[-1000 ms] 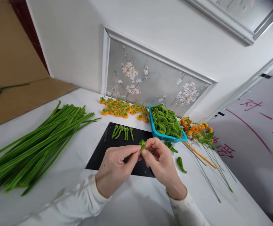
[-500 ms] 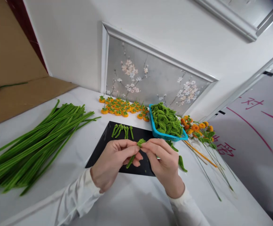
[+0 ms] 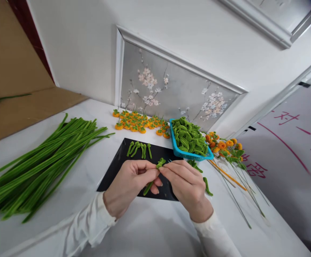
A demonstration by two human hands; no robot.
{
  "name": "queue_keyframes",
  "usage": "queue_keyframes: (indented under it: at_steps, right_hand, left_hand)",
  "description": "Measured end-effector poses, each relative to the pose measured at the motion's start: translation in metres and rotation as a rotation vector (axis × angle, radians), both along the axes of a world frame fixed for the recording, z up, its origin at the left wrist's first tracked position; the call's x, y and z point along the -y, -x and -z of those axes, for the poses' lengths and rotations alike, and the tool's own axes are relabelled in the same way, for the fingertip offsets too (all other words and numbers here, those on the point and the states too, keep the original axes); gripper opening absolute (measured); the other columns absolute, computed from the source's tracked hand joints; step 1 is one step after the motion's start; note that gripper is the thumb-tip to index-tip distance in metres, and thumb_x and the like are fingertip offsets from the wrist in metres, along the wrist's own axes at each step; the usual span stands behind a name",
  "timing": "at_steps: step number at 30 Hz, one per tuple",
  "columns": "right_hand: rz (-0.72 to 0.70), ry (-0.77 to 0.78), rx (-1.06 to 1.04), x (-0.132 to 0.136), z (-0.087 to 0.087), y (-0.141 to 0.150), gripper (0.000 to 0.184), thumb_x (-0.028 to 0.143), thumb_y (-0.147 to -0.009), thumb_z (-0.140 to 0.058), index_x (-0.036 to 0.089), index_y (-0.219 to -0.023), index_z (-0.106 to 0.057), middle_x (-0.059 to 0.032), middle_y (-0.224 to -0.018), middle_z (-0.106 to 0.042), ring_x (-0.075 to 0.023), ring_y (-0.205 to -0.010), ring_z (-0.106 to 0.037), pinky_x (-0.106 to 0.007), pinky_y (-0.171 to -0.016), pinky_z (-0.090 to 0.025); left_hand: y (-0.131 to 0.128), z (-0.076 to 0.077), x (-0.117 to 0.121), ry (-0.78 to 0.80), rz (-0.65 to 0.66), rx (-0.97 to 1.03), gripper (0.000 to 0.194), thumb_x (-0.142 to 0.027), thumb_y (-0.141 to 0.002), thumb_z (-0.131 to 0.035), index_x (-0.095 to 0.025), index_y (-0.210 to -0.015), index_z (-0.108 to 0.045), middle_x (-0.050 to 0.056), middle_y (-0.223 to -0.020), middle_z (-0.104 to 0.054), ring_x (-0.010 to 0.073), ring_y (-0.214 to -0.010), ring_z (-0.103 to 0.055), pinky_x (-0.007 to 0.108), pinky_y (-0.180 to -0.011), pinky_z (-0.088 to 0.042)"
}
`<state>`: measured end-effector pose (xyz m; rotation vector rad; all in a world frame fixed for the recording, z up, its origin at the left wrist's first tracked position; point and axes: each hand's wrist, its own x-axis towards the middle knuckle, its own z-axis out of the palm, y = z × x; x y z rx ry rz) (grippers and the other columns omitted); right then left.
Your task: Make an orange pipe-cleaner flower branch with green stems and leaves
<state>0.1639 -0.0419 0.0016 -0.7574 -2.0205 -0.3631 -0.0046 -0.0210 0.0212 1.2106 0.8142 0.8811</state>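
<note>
Over a black mat (image 3: 112, 171), my left hand (image 3: 130, 184) pinches a looped green pipe cleaner (image 3: 160, 163) between thumb and fingers. Its looped head pokes up above the fingertips, and its straight tail slants down below them. My right hand (image 3: 186, 185) is closed too, its thumb and index fingertip pinching the same pipe cleaner just under the loops. Several short green pipe cleaner pieces with knotted tops (image 3: 139, 148) lie in a row on the mat beyond my hands. Loose green pieces (image 3: 207, 186) rest beside my right hand, partly hidden by it.
A large bundle of long green pipe cleaners (image 3: 50, 167) lies on the left. Orange flower heads (image 3: 136, 121) line the wall. A blue basket (image 3: 191, 155) holds green leaf shapes (image 3: 189, 135). Orange flowers with stems (image 3: 225, 144) lie at the right, near a whiteboard (image 3: 291, 160).
The loops at the top of the pipe cleaner have spread and show more clearly. My right fingertips have shifted slightly down, to just below the loops.
</note>
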Motion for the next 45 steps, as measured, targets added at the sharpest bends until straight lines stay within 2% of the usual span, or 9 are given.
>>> queue_keyframes:
  at_steps: [3, 7, 11, 16, 24, 31, 35, 40, 45]
  right_hand:
    - [-0.017, 0.001, -0.026, 0.000, 0.000, 0.000, 0.033, -0.001, -0.080, -0.060, 0.018, -0.107, -0.065, -0.0067, -0.092, -0.068, -0.0173, -0.083, -0.062, -0.032, -0.073, -0.057]
    - [0.019, 0.165, -0.230, -0.004, 0.001, 0.000, 0.030, 0.004, -0.084, -0.056, 0.024, -0.104, -0.066, -0.0063, -0.099, -0.065, -0.0164, -0.085, -0.064, -0.030, -0.072, -0.057]
    - [-0.067, 0.290, -0.179, -0.006, -0.001, -0.004, 0.028, 0.008, -0.087, -0.052, 0.025, -0.104, -0.067, -0.0072, -0.107, -0.064, -0.0183, -0.094, -0.063, -0.032, -0.075, -0.057]
    - [-0.109, 0.287, -0.129, -0.006, -0.004, -0.007, 0.024, 0.006, -0.087, -0.051, 0.020, -0.098, -0.067, -0.0073, -0.096, -0.066, -0.0166, -0.089, -0.062, -0.029, -0.074, -0.054]
    - [-0.101, 0.436, -0.154, -0.005, -0.007, -0.004, 0.020, 0.009, -0.090, -0.043, 0.019, -0.094, -0.060, -0.0060, -0.092, -0.061, -0.0152, -0.086, -0.059, -0.029, -0.075, -0.051]
    - [-0.087, 0.477, -0.160, -0.005, -0.010, -0.003, 0.020, 0.010, -0.090, -0.042, 0.019, -0.090, -0.060, -0.0055, -0.089, -0.061, -0.0155, -0.085, -0.059, -0.029, -0.073, -0.051]
    - [-0.082, 0.489, -0.214, -0.004, -0.009, -0.003, 0.019, 0.012, -0.090, -0.043, 0.019, -0.092, -0.060, -0.0055, -0.090, -0.061, -0.0153, -0.083, -0.059, -0.029, -0.073, -0.051]
    - [-0.072, 0.541, -0.427, -0.004, -0.005, -0.008, 0.027, 0.016, -0.091, -0.043, 0.024, -0.113, -0.056, -0.0044, -0.101, -0.061, -0.0138, -0.085, -0.061, -0.027, -0.073, -0.051]
    - [-0.115, 0.533, -0.355, -0.004, -0.009, -0.008, 0.022, 0.013, -0.088, -0.050, 0.023, -0.101, -0.064, -0.0039, -0.095, -0.061, -0.0140, -0.085, -0.060, -0.027, -0.074, -0.051]
  left_hand:
    - [0.000, -0.002, 0.000, 0.021, 0.017, 0.007, 0.020, -0.023, -0.074, -0.062, -0.012, -0.057, -0.064, 0.001, -0.056, -0.063, 0.0096, -0.047, -0.055, 0.022, -0.051, -0.042]
    - [0.002, -0.003, -0.001, 0.074, 0.049, 0.019, 0.019, -0.026, -0.073, -0.065, -0.013, -0.060, -0.066, 0.002, -0.058, -0.065, 0.0092, -0.048, -0.055, 0.021, -0.050, -0.040]
    - [0.002, -0.001, -0.002, 0.036, 0.085, 0.012, 0.020, -0.026, -0.075, -0.064, -0.013, -0.061, -0.067, 0.002, -0.059, -0.065, 0.0094, -0.048, -0.055, 0.022, -0.052, -0.041]
    - [0.002, 0.002, -0.002, 0.005, 0.110, -0.017, 0.022, -0.026, -0.078, -0.062, -0.014, -0.060, -0.068, 0.003, -0.060, -0.065, 0.0100, -0.050, -0.055, 0.022, -0.053, -0.041]
    - [0.000, 0.002, -0.002, -0.123, 0.112, -0.093, 0.023, -0.028, -0.080, -0.060, -0.015, -0.063, -0.069, 0.002, -0.063, -0.064, 0.0107, -0.054, -0.056, 0.023, -0.057, -0.043]
    - [0.000, 0.002, 0.000, -0.160, 0.097, -0.161, 0.022, -0.027, -0.080, -0.060, -0.015, -0.064, -0.069, 0.002, -0.063, -0.065, 0.0116, -0.054, -0.058, 0.022, -0.056, -0.044]
    - [0.000, 0.003, -0.002, -0.128, 0.127, -0.123, 0.020, -0.027, -0.080, -0.061, -0.015, -0.066, -0.070, 0.002, -0.065, -0.065, 0.0109, -0.054, -0.057, 0.022, -0.057, -0.045]
    - [0.000, 0.003, -0.004, -0.098, 0.106, -0.051, 0.017, -0.028, -0.080, -0.062, -0.016, -0.071, -0.070, 0.003, -0.069, -0.067, 0.0126, -0.059, -0.059, 0.024, -0.060, -0.046]
    - [-0.001, -0.002, -0.002, -0.130, 0.067, -0.046, 0.011, -0.027, -0.076, -0.066, -0.017, -0.076, -0.070, 0.002, -0.071, -0.067, 0.0138, -0.063, -0.060, 0.026, -0.065, -0.048]
